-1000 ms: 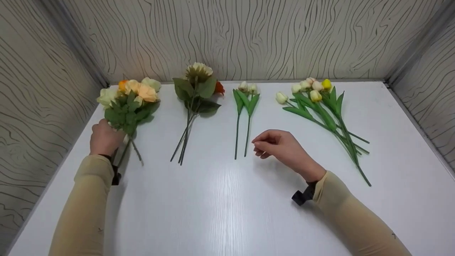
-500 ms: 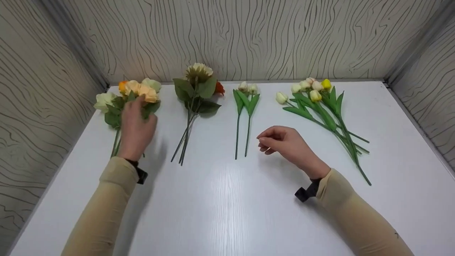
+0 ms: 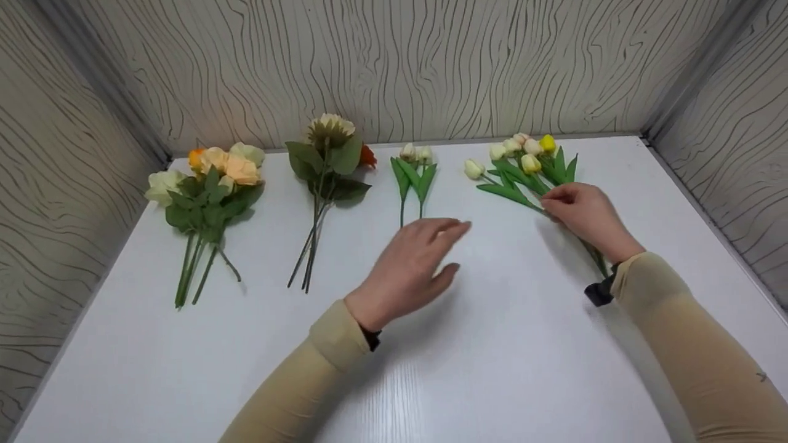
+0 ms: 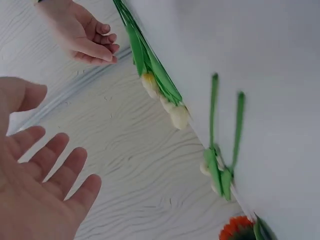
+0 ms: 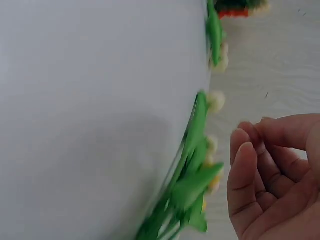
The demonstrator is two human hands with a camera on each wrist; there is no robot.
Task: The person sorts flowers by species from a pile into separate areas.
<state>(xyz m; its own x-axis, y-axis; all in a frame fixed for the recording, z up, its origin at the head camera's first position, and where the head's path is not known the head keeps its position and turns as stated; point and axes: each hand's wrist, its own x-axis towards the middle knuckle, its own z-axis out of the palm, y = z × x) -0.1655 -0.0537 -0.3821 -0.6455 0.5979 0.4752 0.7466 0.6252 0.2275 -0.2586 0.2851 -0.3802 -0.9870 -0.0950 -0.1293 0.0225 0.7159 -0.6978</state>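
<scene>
My left hand (image 3: 411, 264) hovers over the middle of the table, fingers spread and holding nothing; it covers the lower stems of two white tulips (image 3: 414, 175). The left wrist view also shows that bare palm with its fingers (image 4: 62, 177) apart. Over the stems of the right-hand tulip bunch (image 3: 514, 178) is my right hand (image 3: 591, 215), its fingers loosely bent. Nothing lies between those fingers in the right wrist view, where the tulips (image 5: 192, 185) appear apart from the hand. This bunch has white, pale pink and yellow heads.
At the far left lies a bunch of roses (image 3: 212, 197) in peach, orange and pale green. Right of it are long-stemmed flowers (image 3: 329, 160), one cream and one red-orange. A patterned wall (image 3: 381, 67) rises behind the white table (image 3: 154, 369).
My left hand has left the roses and swung right to the middle of the table. My right hand has moved right, over the tulip bunch. The head view has shifted slightly.
</scene>
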